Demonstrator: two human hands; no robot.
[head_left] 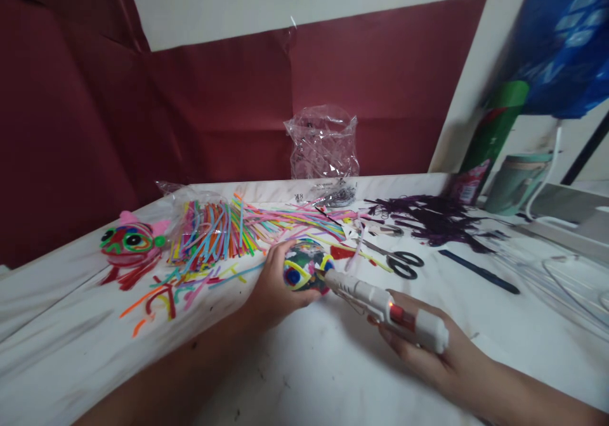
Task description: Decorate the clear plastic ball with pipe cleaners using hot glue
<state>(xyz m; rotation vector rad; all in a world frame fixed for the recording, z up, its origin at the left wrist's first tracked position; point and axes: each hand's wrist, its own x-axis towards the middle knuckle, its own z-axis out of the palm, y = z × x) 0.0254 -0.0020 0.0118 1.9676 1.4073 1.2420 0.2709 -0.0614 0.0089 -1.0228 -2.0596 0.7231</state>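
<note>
My left hand [275, 278] is wrapped round a small rounded craft figure [304, 253], dark with yellow-rimmed blue eyes, just above the marbled table. In my right hand [423, 337] is a white hot glue gun [364, 295] with a small orange light glowing on its side. Its nozzle points left and meets the front of the figure between the eyes; whether it touches the surface I cannot tell. Behind the left hand lie bundles of colourful pipe cleaners [214, 229], with cut bits [166, 296] scattered in front of them.
A finished-looking pink and red craft figure [127, 241] stands at the left. Scissors [399, 262], a dark blue strip-like tool [480, 272] and purple stringy material [428, 217] lie to the right. Behind are a clear plastic bag [323, 147] and a green canister [516, 182].
</note>
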